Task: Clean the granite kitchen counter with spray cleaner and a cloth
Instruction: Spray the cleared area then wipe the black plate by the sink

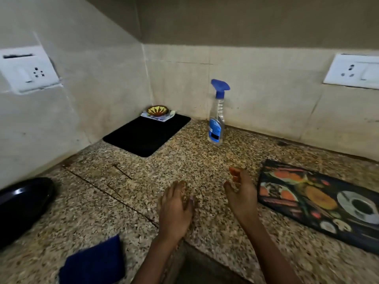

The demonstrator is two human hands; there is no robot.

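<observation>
A clear spray bottle [217, 117] with a blue trigger head and blue label stands upright on the speckled granite counter [184, 165], close to the back wall. A folded dark blue cloth [94, 263] lies at the counter's front edge, left of my arms. My left hand [174, 208] hovers palm down over the middle of the counter, fingers loosely together and holding nothing. My right hand [242, 193] is raised beside it, fingers spread and curled, empty. Both hands are well short of the bottle and apart from the cloth.
A black mat [147, 136] lies in the corner with a small painted bowl on a white tray [158, 112] at its far end. A printed cutting board [320, 203] lies at the right. A black pan [22, 203] sits at the left edge. Wall sockets [28, 72] flank both sides.
</observation>
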